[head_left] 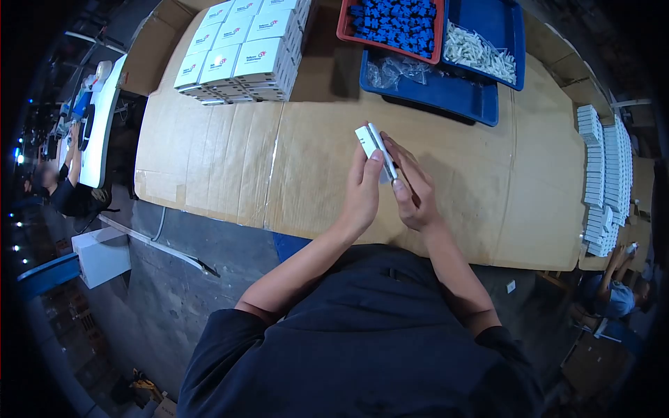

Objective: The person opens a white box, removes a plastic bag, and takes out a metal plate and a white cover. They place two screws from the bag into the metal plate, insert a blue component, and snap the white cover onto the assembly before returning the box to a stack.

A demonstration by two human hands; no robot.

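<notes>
Above the cardboard-covered table, my two hands hold a small white box-like item between them. Two white parts of it show, a face with small dark marks and a narrow edge strip, with a dark line between them. My left hand grips it from the left, thumb pressed on the marked face. From the other side my right hand closes on it, thumb at the lower end and fingers along the strip. The palms hide its lower part.
Stacked white printed boxes stand at back left. Behind my hands are a red tray of blue parts, a blue tray of white pieces and another blue tray with clear bags. White boxes line the right; people work at both sides.
</notes>
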